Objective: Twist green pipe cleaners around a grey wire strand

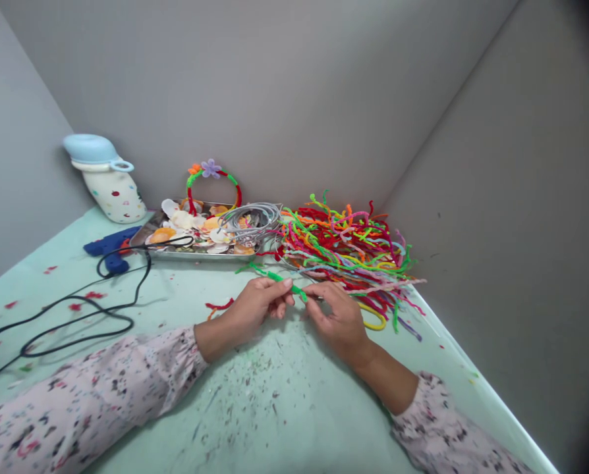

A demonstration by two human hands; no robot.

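Note:
A green pipe cleaner (275, 276) is stretched between my hands above the table's middle. My left hand (255, 306) pinches it between thumb and fingers, and a thinner green tail reaches out past them to the upper left. At the lower right end, where the green looks twisted, my right hand (338, 319) has its thumb and fingertips closed together. Just beyond my right hand lies a big heap of many-coloured pipe cleaners (344, 243). A yellow pipe cleaner loop (377, 321) sticks out beside that hand. Near my left wrist is a short red piece (219, 305).
A metal tray (200, 255) holds seashells (215, 230) and coiled grey wire (255, 220). A decorated pipe-cleaner hoop (238, 191) leans behind it. To the left are a blue glue gun (111, 245), its black cord (126, 319) and a blue-lidded bottle (114, 191). Walls enclose the back and right.

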